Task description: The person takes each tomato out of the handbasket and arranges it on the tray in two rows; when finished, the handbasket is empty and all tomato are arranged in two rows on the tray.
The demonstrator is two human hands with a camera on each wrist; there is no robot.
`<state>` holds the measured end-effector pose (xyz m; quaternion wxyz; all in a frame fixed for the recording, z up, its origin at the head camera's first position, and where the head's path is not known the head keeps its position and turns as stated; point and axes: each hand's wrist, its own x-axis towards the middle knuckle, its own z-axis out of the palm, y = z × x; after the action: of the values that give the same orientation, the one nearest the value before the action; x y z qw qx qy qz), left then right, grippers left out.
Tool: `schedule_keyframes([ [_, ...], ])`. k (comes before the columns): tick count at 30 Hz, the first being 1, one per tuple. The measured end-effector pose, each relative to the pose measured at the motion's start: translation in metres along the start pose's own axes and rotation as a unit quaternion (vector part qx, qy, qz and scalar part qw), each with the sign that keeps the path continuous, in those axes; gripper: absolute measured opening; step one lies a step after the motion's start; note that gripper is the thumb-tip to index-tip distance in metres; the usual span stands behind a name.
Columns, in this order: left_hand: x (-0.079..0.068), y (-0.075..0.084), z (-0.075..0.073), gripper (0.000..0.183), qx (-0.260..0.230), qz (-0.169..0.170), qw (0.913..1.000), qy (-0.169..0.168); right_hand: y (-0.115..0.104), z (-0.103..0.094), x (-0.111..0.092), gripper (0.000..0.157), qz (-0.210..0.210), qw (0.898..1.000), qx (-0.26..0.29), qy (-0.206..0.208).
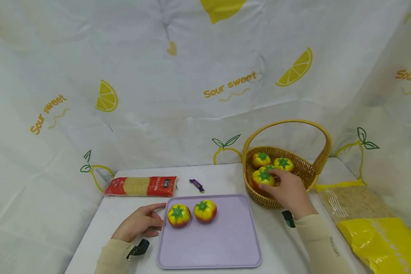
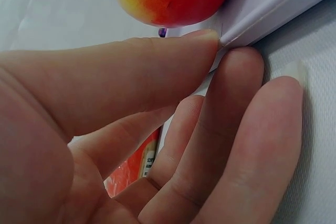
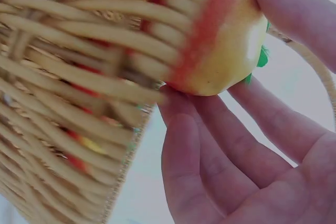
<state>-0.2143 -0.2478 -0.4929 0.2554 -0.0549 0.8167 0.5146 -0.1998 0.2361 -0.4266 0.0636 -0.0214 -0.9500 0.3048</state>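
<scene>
Right fingers (image 3: 236, 137) around yellow-red fruit (image 3: 223, 51) partly inside basket (image 3: 79, 35)

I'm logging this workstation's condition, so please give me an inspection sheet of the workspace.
Surface: white table
Job's things: lavender rectangular tray bearing two round yellow-and-red fruits with green tops; tan woven handled basket holding at least four more
Clutter: red-and-clear plastic packet of pale strands; small purple wrapped sweet; yellow-and-clear plastic bag
Hands: left hand touches the tray's left edge; right hand grips a fruit at the basket
Cables: nothing seen
Surroundings: white lemon-print backdrop
</scene>
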Motion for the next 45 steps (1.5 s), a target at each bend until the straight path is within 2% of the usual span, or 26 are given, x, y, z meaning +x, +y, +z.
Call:
schedule_keyframes([
  [6, -0.001, -0.002, -0.002, 0.073, -0.003, -0.001, 1.0000, 0.003, -0.015, -0.008, -0.007, 0.069, -0.007, 1.000, 0.007, 0.005],
  [11, 0.001, -0.004, -0.001, 0.072, -0.008, 0.005, 1.0000, -0.001, -0.027, -0.008, -0.016, 0.068, -0.034, 0.999, 0.015, 0.009],
  [16, 0.003, -0.003, 0.000, 0.069, -0.002, -0.001, 1.0000, 0.009, -0.037, 0.003, -0.022, 0.063, -0.074, 0.997, 0.012, 0.004],
  [20, 0.003, -0.001, 0.001, 0.068, -0.002, -0.003, 0.9999, 0.013, -0.041, 0.016, -0.027, 0.057, -0.090, 0.996, 0.007, -0.010],
  [26, 0.003, -0.001, -0.001, 0.070, -0.002, 0.007, 1.0000, 0.006, -0.043, 0.030, -0.034, 0.054, -0.099, 0.994, 0.013, -0.043],
  [31, 0.003, -0.001, -0.001, 0.070, 0.001, 0.000, 1.0000, 0.010, -0.044, 0.041, -0.036, 0.049, -0.105, 0.991, 0.028, -0.075],
  [45, 0.002, 0.000, 0.000, 0.067, -0.001, -0.009, 0.9999, 0.014, -0.045, 0.061, -0.039, 0.048, -0.075, 0.990, 0.023, -0.120],
])
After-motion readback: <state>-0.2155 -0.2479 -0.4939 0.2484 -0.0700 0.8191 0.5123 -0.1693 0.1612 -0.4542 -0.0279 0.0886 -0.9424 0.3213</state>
